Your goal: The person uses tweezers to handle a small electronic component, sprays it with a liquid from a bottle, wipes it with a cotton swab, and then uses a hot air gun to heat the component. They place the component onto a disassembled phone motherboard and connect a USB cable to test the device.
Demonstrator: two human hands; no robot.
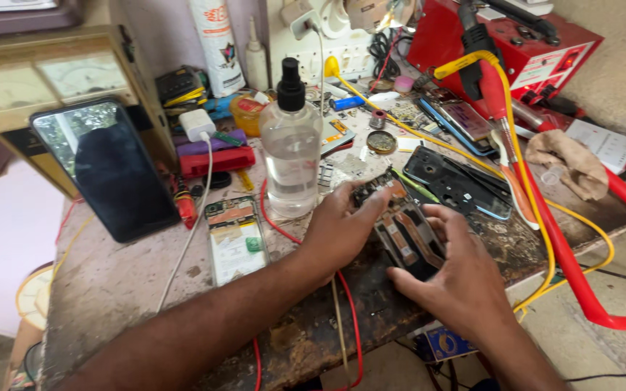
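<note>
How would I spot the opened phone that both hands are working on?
Find the tall clear spray bottle mid-bench. Just right of it, the left hand and right hand grip an opened phone. Unlike the glossy dark back cover beyond, its insides show.

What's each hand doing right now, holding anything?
Left hand: fingers closed on the top end of the opened phone.
Right hand: fingers spread, gripping the same phone's lower end on the workbench.

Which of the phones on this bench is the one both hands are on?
The opened phone with its insides showing, between both hands; the leaning black phone stands untouched at the left.
</note>
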